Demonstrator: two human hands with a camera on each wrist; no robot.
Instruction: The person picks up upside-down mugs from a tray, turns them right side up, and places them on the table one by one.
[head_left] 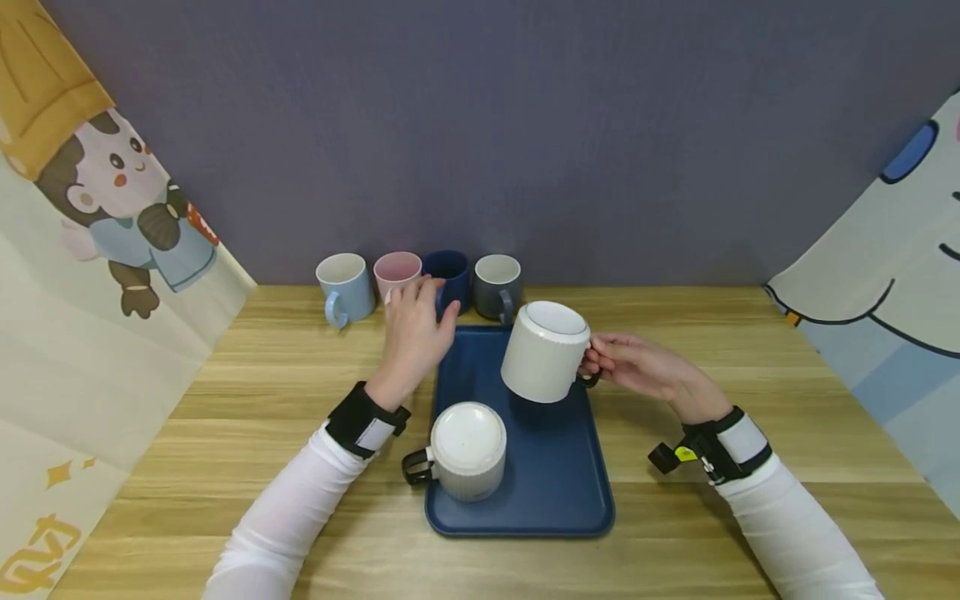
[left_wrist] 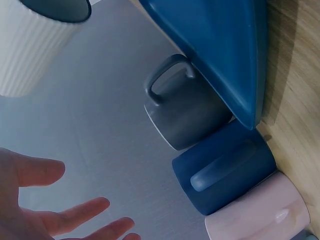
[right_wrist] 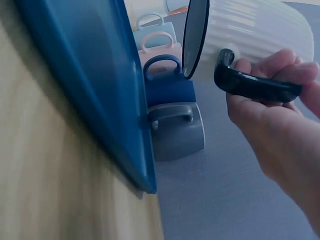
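My right hand (head_left: pixel 637 365) grips the black handle (right_wrist: pixel 260 87) of a white ribbed mug (head_left: pixel 543 357). This mug is tilted bottom up over the far part of a dark blue tray (head_left: pixel 551 479), and its dark-rimmed mouth faces down. On the tray's near left, a second white ribbed mug (head_left: pixel 469 458) stands upside down, its black handle (head_left: pixel 416 467) sticking out past the tray's left edge. My left hand (head_left: pixel 415 333) is in the air with fingers spread, holding nothing. In the head view it overlaps the pink mug (head_left: pixel 397 265) and the navy mug (head_left: pixel 455 283).
Along the grey back panel (head_left: pixel 600 150), a light blue mug (head_left: pixel 352 293) stands left of the pink one and a grey mug (head_left: pixel 491 293) right of the navy one, all upright. The wooden table (head_left: pixel 690 533) extends around the tray. Printed curtains (head_left: pixel 90 350) hang at both sides.
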